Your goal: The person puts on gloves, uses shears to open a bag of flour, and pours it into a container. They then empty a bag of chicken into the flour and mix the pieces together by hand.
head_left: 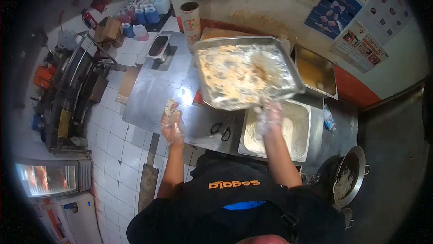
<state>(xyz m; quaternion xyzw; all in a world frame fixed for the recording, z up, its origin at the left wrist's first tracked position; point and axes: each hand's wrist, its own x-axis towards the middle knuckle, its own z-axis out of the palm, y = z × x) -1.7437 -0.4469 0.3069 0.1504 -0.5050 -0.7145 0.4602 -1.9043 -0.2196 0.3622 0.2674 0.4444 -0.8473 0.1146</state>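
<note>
My right hand [270, 117], in a clear plastic glove, grips the near edge of a metal tray [295, 78]. The tray is raised above the table and slightly blurred; its shiny inner surface is smeared with pale yellow residue. Under it, a deep steel pan [295, 140] holds white powder like flour. My left hand [172, 124], also gloved, is raised over the table's front edge, away from the tray. Its fingers are loosely bent and coated with pale crumbly batter; no separate object shows in it. Scissors [221, 131] with black handles lie between my hands.
A steel pan [333, 79] of yellowish liquid stands at the back right. A small steel container [159, 47] sits on the steel table [151, 86] at left. A wok [349, 176] is to my right. Shelving [67, 95] stands across the tiled floor.
</note>
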